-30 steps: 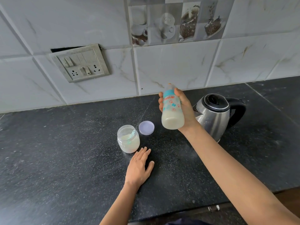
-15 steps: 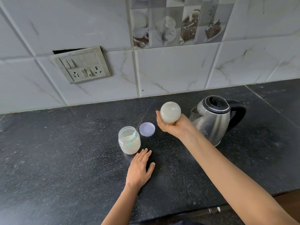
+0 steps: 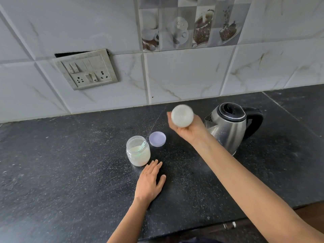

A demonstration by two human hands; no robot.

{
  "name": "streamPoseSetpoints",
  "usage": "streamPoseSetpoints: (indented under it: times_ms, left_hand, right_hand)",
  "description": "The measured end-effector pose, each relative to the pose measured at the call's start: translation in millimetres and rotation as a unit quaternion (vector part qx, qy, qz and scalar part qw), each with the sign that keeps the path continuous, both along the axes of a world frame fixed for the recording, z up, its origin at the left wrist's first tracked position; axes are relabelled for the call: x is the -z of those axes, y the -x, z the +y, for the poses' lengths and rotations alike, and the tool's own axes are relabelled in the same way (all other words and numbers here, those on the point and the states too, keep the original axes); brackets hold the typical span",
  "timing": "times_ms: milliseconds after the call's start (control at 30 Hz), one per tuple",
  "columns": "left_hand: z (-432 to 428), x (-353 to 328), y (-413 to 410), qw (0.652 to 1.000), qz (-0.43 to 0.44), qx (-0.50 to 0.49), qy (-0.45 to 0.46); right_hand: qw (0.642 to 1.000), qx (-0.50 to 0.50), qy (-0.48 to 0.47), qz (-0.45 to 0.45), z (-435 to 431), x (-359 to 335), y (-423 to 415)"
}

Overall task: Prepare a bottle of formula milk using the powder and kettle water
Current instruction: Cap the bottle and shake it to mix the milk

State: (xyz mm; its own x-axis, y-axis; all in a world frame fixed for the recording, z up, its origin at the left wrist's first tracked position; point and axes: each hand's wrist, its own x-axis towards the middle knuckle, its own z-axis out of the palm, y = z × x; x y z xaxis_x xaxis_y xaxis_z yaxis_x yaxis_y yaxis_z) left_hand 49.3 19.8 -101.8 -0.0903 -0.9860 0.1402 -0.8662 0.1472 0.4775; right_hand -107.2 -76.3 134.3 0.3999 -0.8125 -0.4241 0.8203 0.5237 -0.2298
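bottle [image 3: 182, 115] | base toward camera, long axis along view | right hand [image 3: 190, 131] holds

Dark speckled stone table [image 3: 70, 172] carrying a jar [image 3: 138, 151], a lid [image 3: 157, 139], a kettle [image 3: 228, 127] and a resting left hand [image 3: 149, 183].
The left hand lies flat on the table, palm down and fingers straight. Just beyond its fingertips [image 3: 156, 162] stands the open clear jar of white powder, with a scoop [image 3: 142, 145] inside. The round lilac lid lies flat just past the jar, to its right. The steel kettle with its black handle stands well apart, to the hand's far right.
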Motion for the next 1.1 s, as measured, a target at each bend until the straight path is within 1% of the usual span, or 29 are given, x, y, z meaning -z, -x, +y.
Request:
streamPoseSetpoints:
  times_ms: [67,100,133,200,233,267,300,367,400,433,500,533,567,633,667,700,767,800,833,900,933,967,1000,1067,1100]
  left_hand:
    - [-0.1,-0.1,-0.3,1.000,0.000,0.002,-0.002]
    - [-0.8,-0.1,-0.4,1.000,-0.001,0.002,-0.002]
    - [-1.5,-0.4,-0.5,1.000,-0.002,0.001,0.000]
    - [-1.8,-1.1,0.1,1.000,0.001,-0.001,0.002]
    - [-1.3,-1.3,0.7,1.000,0.003,-0.002,0.002]
    - [-0.8,-1.3,0.9,1.000,0.005,-0.002,0.001]
    - [-0.4,-1.4,0.7,1.000,0.007,-0.001,0.000]
    - [-1.3,-1.5,0.4,1.000,0.009,0.000,-0.002]
    - [-2.0,-1.3,0.4,1.000,0.008,-0.001,0.000]
    - [-2.4,-1.2,0.4,1.000,0.007,-0.001,0.001]
    - [-1.7,-1.4,0.9,1.000,0.005,-0.001,0.000]
    - [-1.4,-1.2,0.7,1.000,0.005,0.000,-0.001]
    - [-1.1,-0.8,0.5,1.000,0.005,0.000,0.000]
    - [-1.2,-0.8,0.2,1.000,0.007,-0.002,0.002]
    - [-1.5,-0.9,0.2,1.000,0.007,-0.002,0.001]
    - [-1.8,-1.0,0.3,1.000,0.004,-0.001,-0.001]
    - [-1.4,-1.9,0.7,1.000,0.002,-0.001,-0.002]
    - [-1.0,-2.3,0.8,1.000,0.002,-0.001,-0.001]
    - [-0.6,-2.3,0.6,1.000,0.003,-0.001,-0.001]
    - [-0.3,-1.7,0.0,1.000,0.006,-0.002,-0.001]
    - [-0.7,-1.5,-0.1,1.000,0.005,-0.002,-0.002]
    - [-1.2,-1.6,0.0,1.000,0.004,-0.003,-0.002]
    - [-1.7,-1.8,0.1,1.000,0.003,-0.003,-0.002]
    - [-1.3,-2.0,0.3,1.000,0.001,-0.002,0.000]
    - [-1.1,-1.7,0.3,1.000,0.001,-0.001,0.000]
  right_hand:
    - [0.993,-0.091,0.033,0.068,6.6,-0.6,2.7]
    - [0.989,-0.121,0.038,0.079,8.2,-1.5,5.6]
    - [0.990,-0.117,0.031,0.076,7.1,-4.1,7.1]
    - [0.998,-0.017,0.017,0.052,0.8,-8.3,6.9]
    - [0.998,0.023,0.010,0.066,-1.7,-7.0,7.6]
    - [0.996,0.018,0.019,0.085,-2.1,-5.2,8.8]
    - [0.994,-0.030,0.031,0.100,-1.0,-2.4,10.7]
    - [0.982,-0.154,0.041,0.100,7.3,3.0,13.8]
    - [0.980,-0.176,0.033,0.093,8.0,4.3,14.2]
    - [0.983,-0.155,0.030,0.090,7.0,3.2,12.1]
    - [0.993,-0.036,0.021,0.113,3.0,3.8,8.8]
    - [0.992,-0.009,0.024,0.126,1.9,5.5,8.2]
    - [0.991,-0.030,0.030,0.130,2.4,6.8,9.1]
    - [0.984,-0.134,0.039,0.115,9.3,7.5,10.9]
    - [0.981,-0.156,0.034,0.107,10.0,8.7,11.9]
    - [0.984,-0.144,0.036,0.097,8.9,7.3,10.7]
    - [0.994,-0.041,0.021,0.101,4.0,4.5,7.4]
    - [0.993,-0.008,0.019,0.113,0.8,6.2,6.4]
    - [0.992,-0.018,0.027,0.119,-0.8,7.7,6.7]
    - [0.988,-0.124,0.045,0.082,4.4,10.3,10.5]
    - [0.985,-0.157,0.044,0.059,6.1,12.6,13.1]
    - [0.984,-0.169,0.046,0.035,5.7,12.0,13.1]
    - [0.987,-0.151,0.047,0.023,5.0,7.8,10.3]
    - [0.998,-0.042,0.028,0.035,0.7,5.8,6.2]
    - [0.998,-0.010,0.025,0.049,0.3,5.3,4.6]
